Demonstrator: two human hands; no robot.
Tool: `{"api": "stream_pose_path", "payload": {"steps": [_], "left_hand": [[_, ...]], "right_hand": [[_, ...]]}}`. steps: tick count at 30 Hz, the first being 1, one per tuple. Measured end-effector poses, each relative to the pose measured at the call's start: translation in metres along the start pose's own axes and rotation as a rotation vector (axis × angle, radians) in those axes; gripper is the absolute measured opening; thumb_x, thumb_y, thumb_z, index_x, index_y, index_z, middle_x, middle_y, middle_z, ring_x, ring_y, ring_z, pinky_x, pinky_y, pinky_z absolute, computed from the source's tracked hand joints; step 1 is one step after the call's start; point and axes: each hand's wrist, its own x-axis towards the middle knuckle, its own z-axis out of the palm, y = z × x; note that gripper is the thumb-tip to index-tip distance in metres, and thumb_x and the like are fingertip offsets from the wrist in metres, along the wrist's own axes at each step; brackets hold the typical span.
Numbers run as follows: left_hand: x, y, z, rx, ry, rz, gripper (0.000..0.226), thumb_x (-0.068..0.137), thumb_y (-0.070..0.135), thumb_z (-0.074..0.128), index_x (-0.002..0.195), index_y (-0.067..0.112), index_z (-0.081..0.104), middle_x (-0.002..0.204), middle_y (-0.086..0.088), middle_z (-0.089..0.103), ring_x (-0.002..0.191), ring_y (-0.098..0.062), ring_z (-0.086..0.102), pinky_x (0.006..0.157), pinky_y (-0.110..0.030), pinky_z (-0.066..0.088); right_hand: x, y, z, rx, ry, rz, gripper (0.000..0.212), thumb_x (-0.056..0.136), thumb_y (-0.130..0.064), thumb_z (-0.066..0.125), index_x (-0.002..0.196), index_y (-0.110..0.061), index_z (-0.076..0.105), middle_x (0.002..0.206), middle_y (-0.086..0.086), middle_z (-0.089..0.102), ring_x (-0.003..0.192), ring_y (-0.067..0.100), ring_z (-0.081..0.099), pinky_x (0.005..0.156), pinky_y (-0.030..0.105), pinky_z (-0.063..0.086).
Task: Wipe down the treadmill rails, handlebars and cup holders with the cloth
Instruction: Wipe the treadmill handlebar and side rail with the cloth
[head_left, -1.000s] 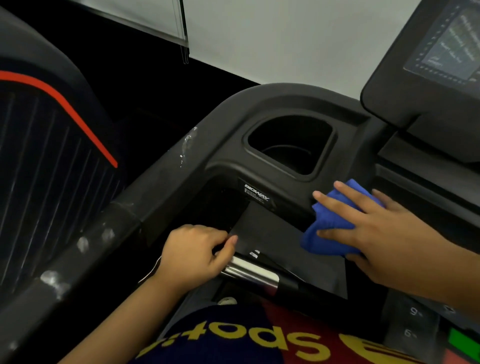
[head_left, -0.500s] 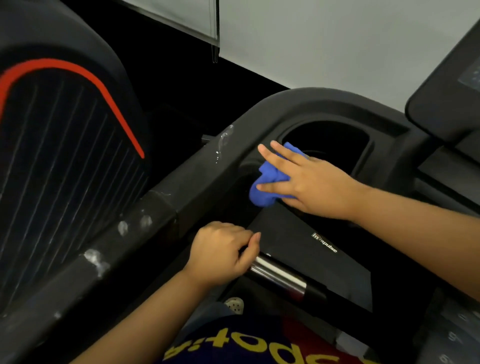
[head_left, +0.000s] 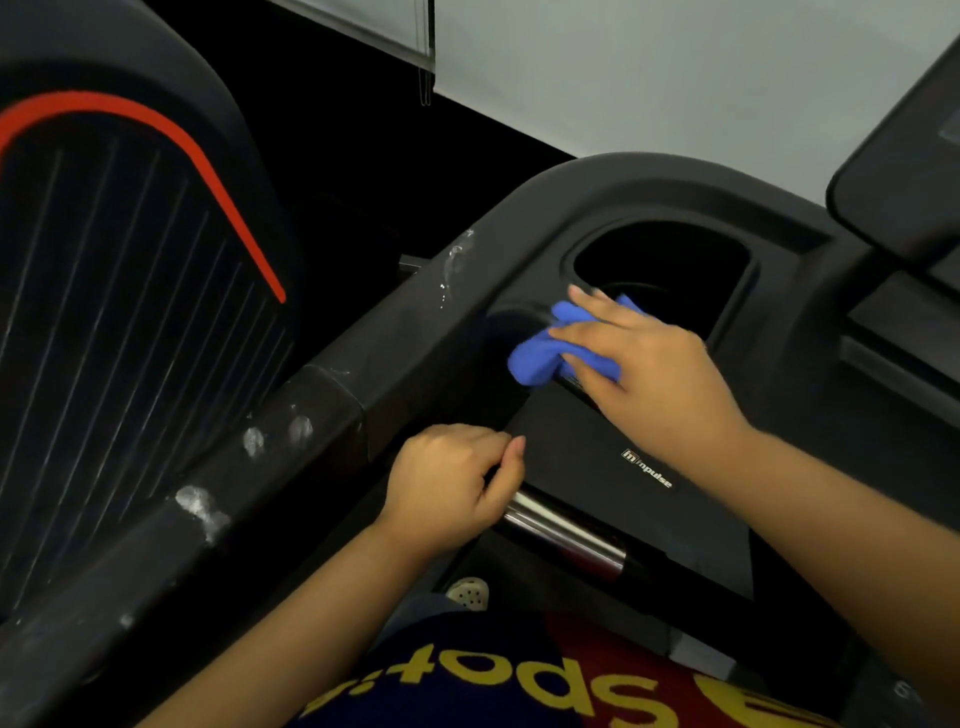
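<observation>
My right hand (head_left: 649, 374) presses a bunched blue cloth (head_left: 540, 353) against the near-left rim of the black cup holder (head_left: 670, 270), fingers spread over it and thumb tucked under the cloth. My left hand (head_left: 452, 483) grips the end of the handlebar (head_left: 566, 535), whose chrome sensor section shows just right of my fist. The left side rail (head_left: 311, 415) runs diagonally from the lower left up to the console and carries several white smudges.
A neighbouring machine's dark cover with a red stripe (head_left: 130, 286) fills the left. The console screen housing (head_left: 904, 182) juts in at the upper right. A black panel with a logo (head_left: 644, 467) lies under my right wrist. A pale wall is behind.
My right hand carried the cloth from the panel right of the cup holder leftward to the holder's near-left rim, where it now stays. The left hand stays on the handlebar.
</observation>
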Motion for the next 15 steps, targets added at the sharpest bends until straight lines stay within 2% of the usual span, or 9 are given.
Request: {"api": "stream_pose_path", "payload": {"steps": [2, 4, 5, 6, 8, 10, 12, 15], "left_hand": [[0.000, -0.001, 0.001, -0.063, 0.021, -0.017, 0.048, 0.097, 0.032, 0.031, 0.065, 0.015, 0.063, 0.059, 0.004, 0.059, 0.056, -0.014, 0.057, 0.057, -0.034, 0.044], [0.000, 0.000, 0.001, -0.083, 0.031, -0.017, 0.044, 0.097, 0.029, 0.032, 0.071, 0.014, 0.065, 0.063, 0.004, 0.061, 0.059, -0.012, 0.057, 0.061, -0.031, 0.044], [0.001, 0.001, 0.000, -0.081, 0.031, -0.017, 0.042, 0.096, 0.028, 0.032, 0.073, 0.015, 0.065, 0.065, 0.005, 0.061, 0.060, -0.011, 0.057, 0.063, -0.029, 0.044], [0.001, 0.001, 0.000, -0.081, 0.030, -0.018, 0.040, 0.096, 0.028, 0.033, 0.075, 0.017, 0.066, 0.066, 0.006, 0.062, 0.062, -0.009, 0.057, 0.065, -0.026, 0.043], [0.002, 0.002, -0.001, -0.083, 0.030, -0.021, 0.038, 0.095, 0.027, 0.034, 0.078, 0.018, 0.067, 0.068, 0.008, 0.063, 0.063, -0.006, 0.058, 0.067, -0.022, 0.042], [0.002, 0.003, -0.001, -0.075, 0.030, -0.024, 0.037, 0.095, 0.026, 0.035, 0.079, 0.018, 0.068, 0.068, 0.008, 0.064, 0.064, -0.006, 0.059, 0.067, -0.022, 0.043], [0.002, 0.003, -0.001, -0.067, 0.029, -0.022, 0.037, 0.095, 0.026, 0.035, 0.079, 0.018, 0.068, 0.068, 0.008, 0.064, 0.064, -0.007, 0.059, 0.066, -0.024, 0.045], [0.002, 0.003, -0.002, -0.076, 0.027, -0.026, 0.038, 0.095, 0.026, 0.035, 0.079, 0.018, 0.068, 0.068, 0.008, 0.064, 0.064, -0.007, 0.059, 0.066, -0.025, 0.045]], "right_hand": [[-0.032, -0.008, -0.018, 0.183, 0.006, 0.150, 0.028, 0.087, -0.016, 0.062, 0.113, -0.026, 0.068, 0.129, -0.005, 0.059, 0.123, -0.001, 0.049, 0.104, 0.019, 0.038], [-0.062, -0.015, -0.035, 0.315, -0.048, 0.244, 0.027, 0.088, -0.020, 0.061, 0.106, -0.039, 0.066, 0.116, -0.020, 0.061, 0.106, -0.021, 0.050, 0.089, 0.000, 0.036], [-0.077, -0.017, -0.040, 0.368, -0.089, 0.291, 0.027, 0.089, -0.023, 0.061, 0.101, -0.047, 0.064, 0.109, -0.029, 0.060, 0.099, -0.025, 0.050, 0.082, -0.003, 0.035], [-0.090, -0.020, -0.044, 0.420, -0.132, 0.351, 0.027, 0.089, -0.028, 0.063, 0.097, -0.054, 0.063, 0.103, -0.036, 0.060, 0.096, -0.025, 0.051, 0.079, -0.005, 0.035], [-0.109, -0.022, -0.048, 0.467, -0.254, 0.451, 0.018, 0.079, -0.061, 0.057, 0.096, -0.064, 0.060, 0.102, -0.045, 0.058, 0.101, -0.023, 0.051, 0.082, -0.005, 0.033], [-0.121, -0.019, -0.050, 0.384, -0.392, 0.477, 0.047, 0.061, -0.092, 0.032, 0.106, -0.080, 0.037, 0.105, -0.052, 0.049, 0.106, -0.027, 0.044, 0.084, -0.006, 0.031], [-0.127, -0.019, -0.053, 0.225, -0.543, 0.461, 0.059, 0.055, -0.097, 0.012, 0.113, -0.084, 0.013, 0.106, -0.051, 0.040, 0.101, -0.027, 0.043, 0.083, -0.003, 0.032], [-0.125, -0.026, -0.062, 0.021, -0.700, 0.375, 0.062, 0.056, -0.092, -0.002, 0.116, -0.078, -0.015, 0.108, -0.036, 0.044, 0.093, -0.013, 0.052, 0.085, 0.008, 0.039]]}}
